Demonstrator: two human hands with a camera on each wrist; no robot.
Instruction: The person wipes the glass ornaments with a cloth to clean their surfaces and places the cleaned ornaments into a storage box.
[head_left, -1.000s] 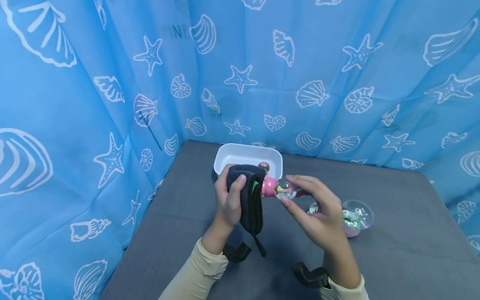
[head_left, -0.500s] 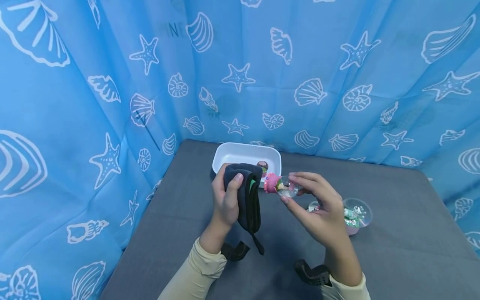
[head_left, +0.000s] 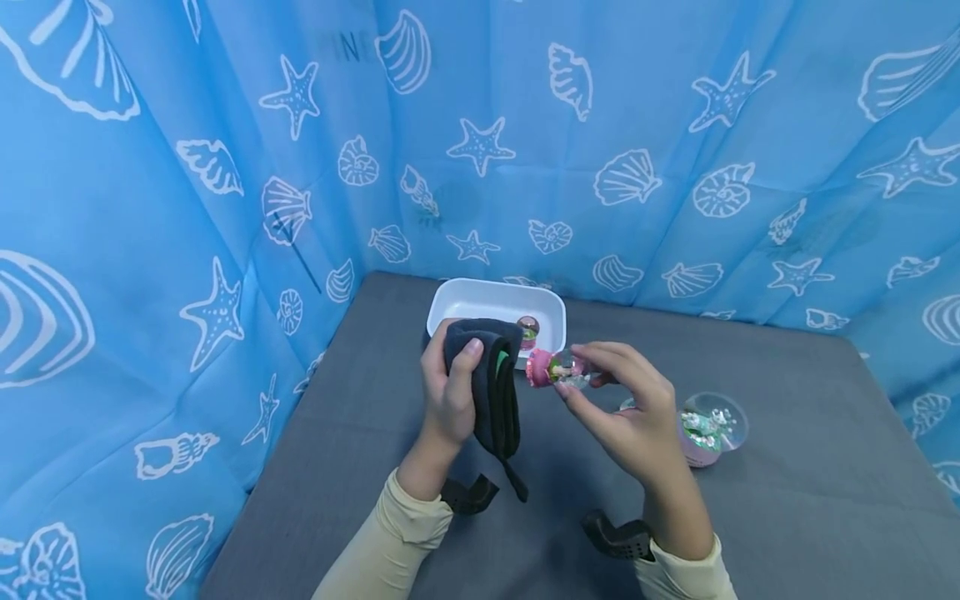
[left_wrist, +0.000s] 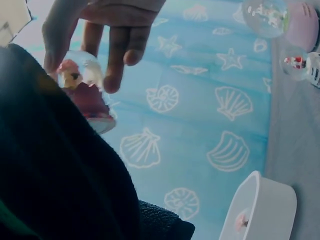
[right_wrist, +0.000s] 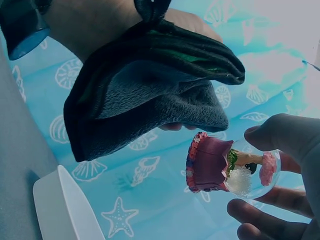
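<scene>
My left hand grips a folded dark grey cloth with black edging, a green patch inside and a short loop hanging down. Between thumb and fingers, my right hand pinches a small snow globe by its clear dome. The globe lies on its side, its pink base pointing left at the cloth. In the right wrist view the base of the snow globe shows a beaded rim, and a gap separates it from the cloth. A pink figure and a green bit stand inside the dome.
A white tray at the back of the grey table holds another small globe. Right of my right hand stands a larger snow globe with a pink base. Beside it, a smaller globe shows in the left wrist view.
The snow globe's base, against the cloth a second ago, has come away from it to the right. Both hands keep their holds and have shifted only slightly.
</scene>
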